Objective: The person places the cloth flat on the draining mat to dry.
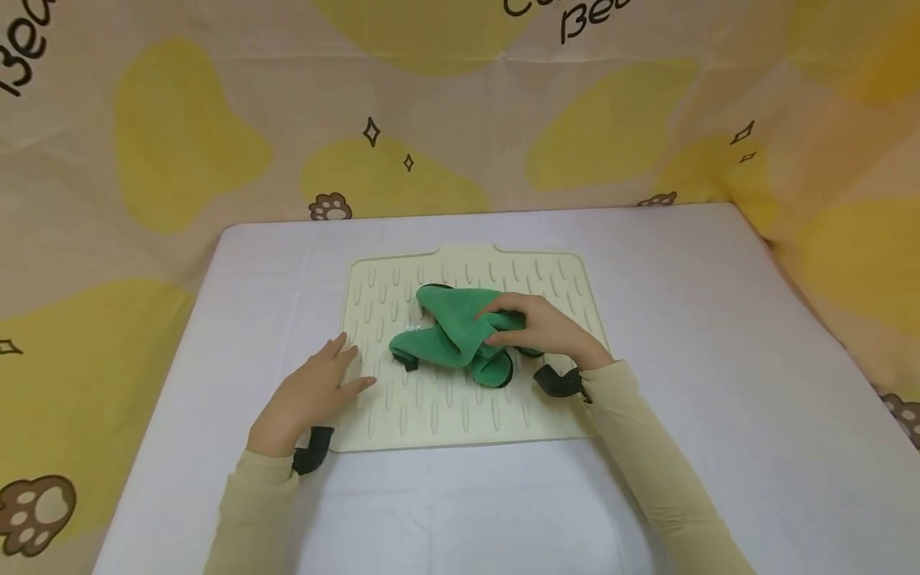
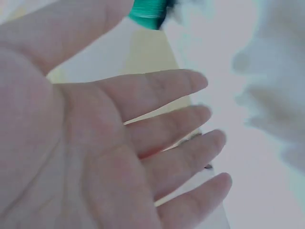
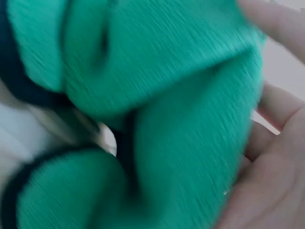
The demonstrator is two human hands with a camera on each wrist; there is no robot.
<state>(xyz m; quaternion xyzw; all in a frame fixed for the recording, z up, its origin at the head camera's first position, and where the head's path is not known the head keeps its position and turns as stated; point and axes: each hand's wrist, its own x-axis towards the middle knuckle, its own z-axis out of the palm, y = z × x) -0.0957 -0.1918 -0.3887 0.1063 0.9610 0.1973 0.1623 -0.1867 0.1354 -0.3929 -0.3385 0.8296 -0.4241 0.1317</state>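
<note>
A crumpled green cloth with dark edging lies bunched on a cream ridged mat. From the right, my right hand pinches a fold of it between thumb and fingers. Close up in the right wrist view, the cloth fills most of the picture, and some of the fingers pass behind it. My left hand is over the mat's left edge, its fingers spread and holding nothing. The left wrist view shows its palm and straight fingers, with a bit of green cloth beyond the thumb.
The mat lies on a table with a white cover. A patterned yellow and beige fabric hangs behind the table and along its sides. Dark wrist-worn pieces sit beside both hands.
</note>
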